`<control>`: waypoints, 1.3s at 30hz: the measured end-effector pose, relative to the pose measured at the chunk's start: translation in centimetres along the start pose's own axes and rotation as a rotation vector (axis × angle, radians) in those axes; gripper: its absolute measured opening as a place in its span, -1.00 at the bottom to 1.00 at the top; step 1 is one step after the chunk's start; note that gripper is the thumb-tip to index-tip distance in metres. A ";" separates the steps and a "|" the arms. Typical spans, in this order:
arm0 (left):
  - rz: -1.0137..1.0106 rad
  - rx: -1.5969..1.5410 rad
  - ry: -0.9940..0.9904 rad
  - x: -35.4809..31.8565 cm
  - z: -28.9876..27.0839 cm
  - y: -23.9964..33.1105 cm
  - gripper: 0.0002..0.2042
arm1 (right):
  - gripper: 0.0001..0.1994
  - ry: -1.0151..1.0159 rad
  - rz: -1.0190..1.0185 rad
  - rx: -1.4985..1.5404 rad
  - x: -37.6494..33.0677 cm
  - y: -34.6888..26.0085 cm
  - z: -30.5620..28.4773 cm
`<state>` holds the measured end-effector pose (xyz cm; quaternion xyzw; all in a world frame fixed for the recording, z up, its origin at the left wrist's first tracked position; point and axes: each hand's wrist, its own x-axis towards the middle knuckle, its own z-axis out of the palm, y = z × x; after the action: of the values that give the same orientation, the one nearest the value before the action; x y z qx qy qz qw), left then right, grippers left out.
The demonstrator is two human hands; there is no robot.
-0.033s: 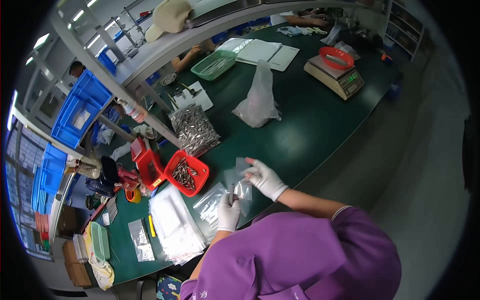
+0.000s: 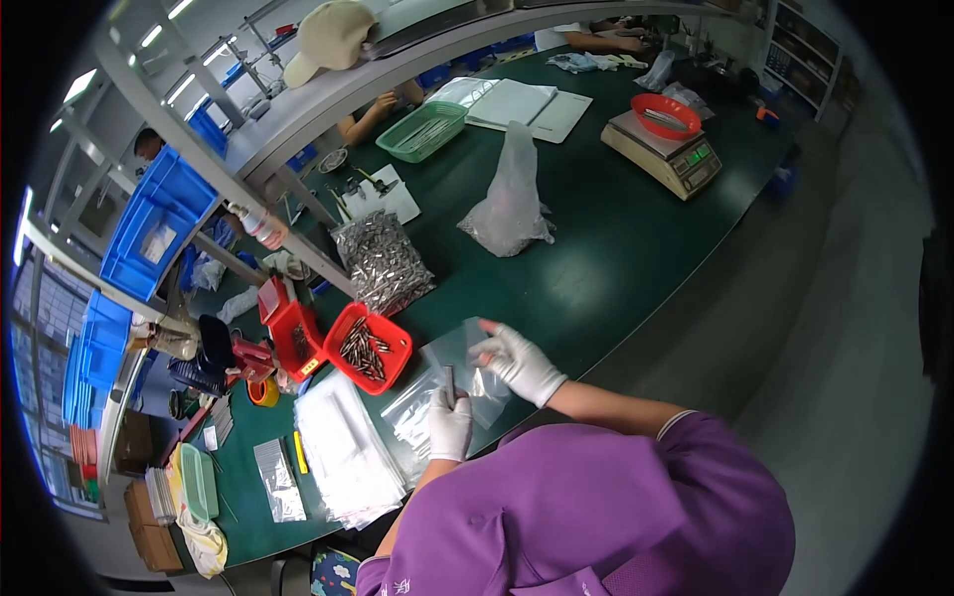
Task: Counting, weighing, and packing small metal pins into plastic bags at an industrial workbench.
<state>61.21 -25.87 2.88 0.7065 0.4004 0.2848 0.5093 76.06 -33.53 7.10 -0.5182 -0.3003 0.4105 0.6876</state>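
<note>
Handling a clear bag (image 2: 471,379) over the green bench (image 2: 596,288), near a red tray (image 2: 398,343).
The left hand (image 2: 449,429) pinches a slim grey piece (image 2: 449,380) at the bag; the right hand (image 2: 521,366) touches the bag, whether pinching it I cannot tell.

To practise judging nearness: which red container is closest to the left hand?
The squarish red tray of metal parts. The red bin stands farther from the left hand; the red bowl sits away on the scale.
</note>
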 end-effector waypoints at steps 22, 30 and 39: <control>-0.399 -0.159 -0.153 0.3 1.0 6.3 -0.86 | -0.70 -0.304 -0.221 -0.517 -1.1 0.1 -2.2; -0.169 0.125 -0.237 0.3 1.3 6.3 -0.89 | -0.81 -0.205 0.151 -0.347 -1.2 0.1 -2.7; -0.025 0.546 -0.226 -1.3 2.6 9.3 -0.93 | -0.83 0.153 0.093 -0.792 -0.5 1.0 -3.7</control>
<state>65.26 -29.75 10.84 0.8395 0.4119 0.0798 0.3451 78.69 -35.56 5.09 -0.7849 -0.3595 0.2540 0.4361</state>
